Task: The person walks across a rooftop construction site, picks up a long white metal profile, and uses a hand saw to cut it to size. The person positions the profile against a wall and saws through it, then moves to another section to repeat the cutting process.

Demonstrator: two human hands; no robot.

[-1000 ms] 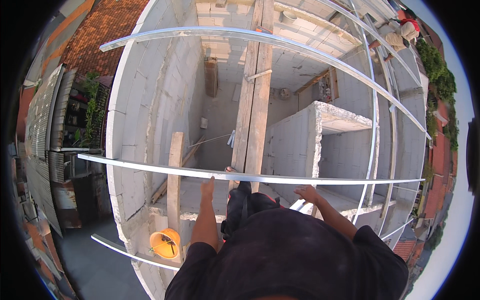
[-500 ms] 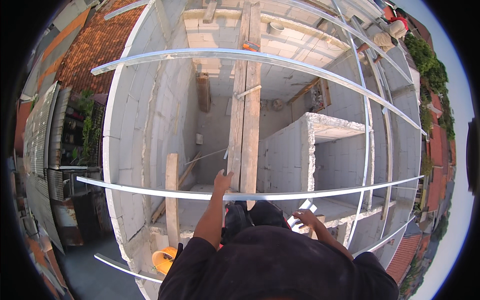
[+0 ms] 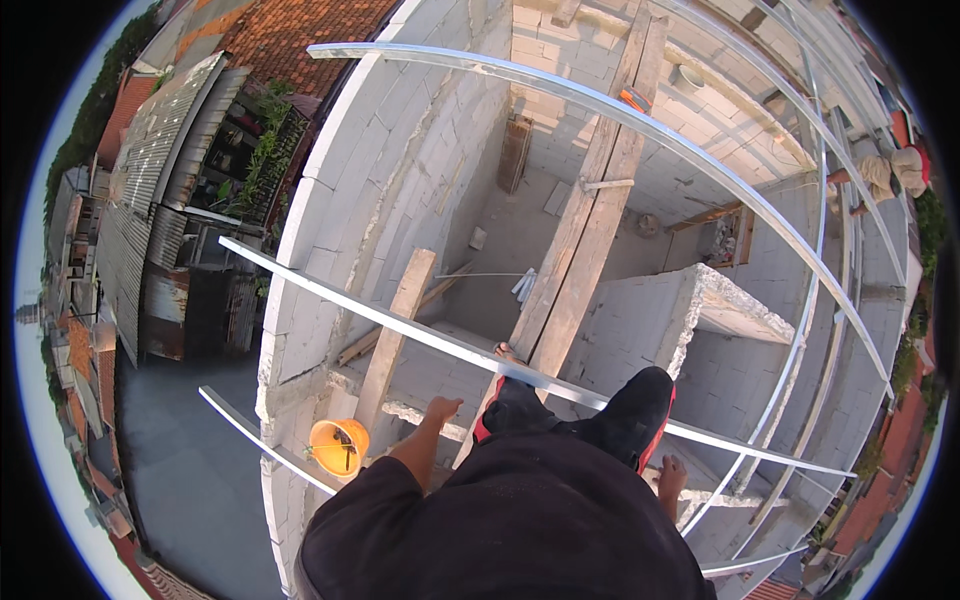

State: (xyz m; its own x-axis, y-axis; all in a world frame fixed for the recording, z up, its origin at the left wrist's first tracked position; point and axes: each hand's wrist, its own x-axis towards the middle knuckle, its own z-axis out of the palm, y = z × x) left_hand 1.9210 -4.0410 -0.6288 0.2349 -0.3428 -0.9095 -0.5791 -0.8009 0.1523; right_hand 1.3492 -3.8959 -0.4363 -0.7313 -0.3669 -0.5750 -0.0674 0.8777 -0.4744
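My left hand point(image 3: 440, 408) hangs in the air between the yellow bucket point(image 3: 340, 447) and my left leg, its fingers stretched out and holding nothing. Beside my right thigh, low on the right, is my right hand point(image 3: 672, 474), with loosely bent fingers and nothing visible in it. A long silvery metal bar point(image 3: 400, 322) crosses in front of me and passes over my legs. Under it, a foot point(image 3: 510, 352) rests on a pair of wooden planks point(image 3: 572, 270) running away from me. My right knee point(image 3: 640, 395) is raised.
Pale block walls point(image 3: 340, 190) enclose rooms far below. Another metal bar point(image 3: 600, 100) spans farther off, and an orange tool point(image 3: 634, 99) lies on the planks. A single board point(image 3: 397, 330) leans at the left. A co-worker point(image 3: 880, 175) crouches at the far right.
My view has turned to the left. My left hand has drawn back from the planks and the bar. My right hand has dropped beside my thigh, and my right knee has come up.
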